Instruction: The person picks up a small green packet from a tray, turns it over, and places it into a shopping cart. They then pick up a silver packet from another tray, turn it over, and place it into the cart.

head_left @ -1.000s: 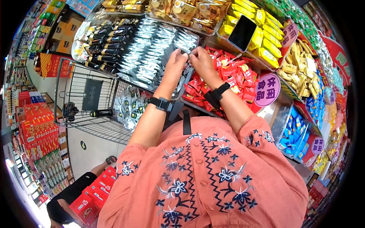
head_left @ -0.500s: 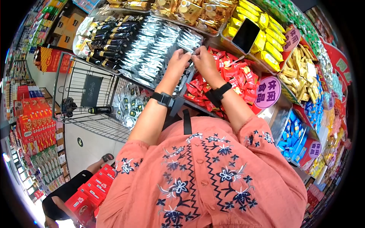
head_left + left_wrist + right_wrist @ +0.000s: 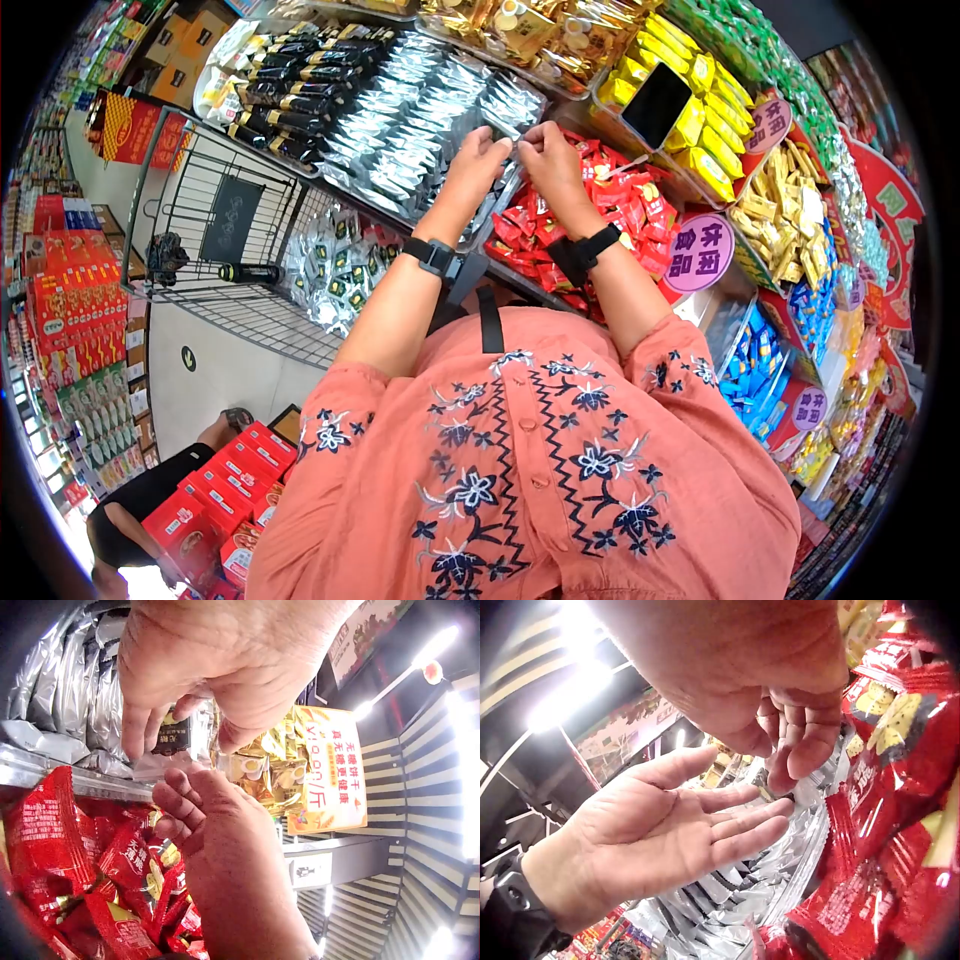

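A small packet with a black label and a clear edge shows between my hands over the snack bins. My right hand has its fingers curled, and in the left wrist view its fingertips are right at the packet's clear edge. Much of the packet is hidden by fingers in the right wrist view. My left hand faces it with thumb apart and fingers fairly straight, as the right wrist view shows. Beneath the left hand lie rows of silver packets; below the right are red snack packets.
A wire shopping cart holding loose silver packets stands at my left. A black phone lies on the yellow packets. Black packets fill the far-left bin. A person in black is near stacked red boxes at lower left.
My head view has shifted, so the bins and cart sit differently in it. Both hands stay close together over the bins, with the thumbs slightly more spread. The person behind has shifted left in view.
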`<state>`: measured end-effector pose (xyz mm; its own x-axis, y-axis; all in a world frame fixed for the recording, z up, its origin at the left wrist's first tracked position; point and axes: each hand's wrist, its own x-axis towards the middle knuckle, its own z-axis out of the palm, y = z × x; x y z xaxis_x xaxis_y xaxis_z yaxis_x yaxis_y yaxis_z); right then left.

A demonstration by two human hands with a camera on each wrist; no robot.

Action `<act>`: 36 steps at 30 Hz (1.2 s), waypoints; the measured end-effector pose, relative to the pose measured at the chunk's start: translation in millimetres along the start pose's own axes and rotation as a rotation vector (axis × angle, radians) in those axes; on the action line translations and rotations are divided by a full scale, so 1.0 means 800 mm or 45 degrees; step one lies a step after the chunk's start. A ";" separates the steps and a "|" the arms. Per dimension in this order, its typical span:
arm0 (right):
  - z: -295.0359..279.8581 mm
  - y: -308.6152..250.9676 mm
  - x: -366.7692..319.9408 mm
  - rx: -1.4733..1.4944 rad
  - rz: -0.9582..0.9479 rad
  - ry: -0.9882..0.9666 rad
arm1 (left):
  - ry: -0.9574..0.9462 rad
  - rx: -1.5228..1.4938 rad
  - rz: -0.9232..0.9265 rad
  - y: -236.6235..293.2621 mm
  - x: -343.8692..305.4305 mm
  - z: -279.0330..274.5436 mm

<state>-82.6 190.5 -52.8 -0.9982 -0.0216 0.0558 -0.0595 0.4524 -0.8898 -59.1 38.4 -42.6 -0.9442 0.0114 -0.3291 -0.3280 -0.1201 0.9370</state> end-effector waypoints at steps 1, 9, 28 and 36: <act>-0.001 -0.003 -0.002 0.041 0.026 -0.017 | 0.000 -0.003 0.008 -0.001 0.000 -0.001; -0.017 -0.043 -0.014 0.258 0.008 -0.128 | 0.025 -0.029 0.100 0.028 -0.024 -0.041; 0.249 -0.032 -0.136 0.020 -0.253 -1.518 | 0.841 0.278 -0.742 -0.313 -0.201 -0.440; 0.280 0.013 -0.156 0.054 0.177 -1.530 | 0.835 0.613 -0.951 -0.406 -0.206 -0.436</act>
<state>39.7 -1.9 -170.2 -0.3633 -0.7998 -0.4778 0.0714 0.4875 -0.8702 213.2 -270.5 -333.9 -0.3518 -0.6258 -0.6962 -0.9210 0.0984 0.3769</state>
